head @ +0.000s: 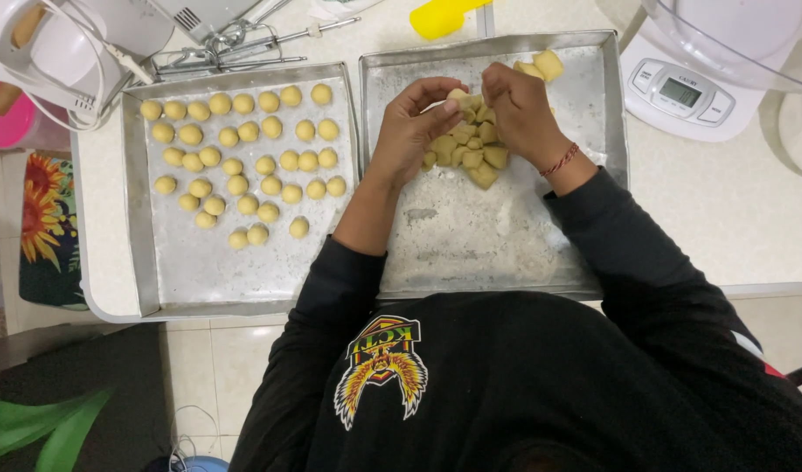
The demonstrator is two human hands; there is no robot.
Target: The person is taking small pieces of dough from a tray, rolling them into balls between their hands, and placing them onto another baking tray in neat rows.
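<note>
While both hands meet over right metal tray (497, 253), left hand (409, 131) and right hand (519, 109) pinch small dough piece (458, 94) between fingertips. Pile of cut dough chunks (471, 153) directly beneath hands. Left of left hand, second tray (208, 271) carries rows of rolled dough balls (243, 157). Kitchen scale (680, 92) on bench, right of right hand.

Under the left hand (409, 131), the metal tray (497, 236) looks dull and flour-dusted. The dough pieces (471, 153) beside the right hand (519, 109) look matt and soft. The worktop (733, 210) is smooth, pale and speckled.
</note>
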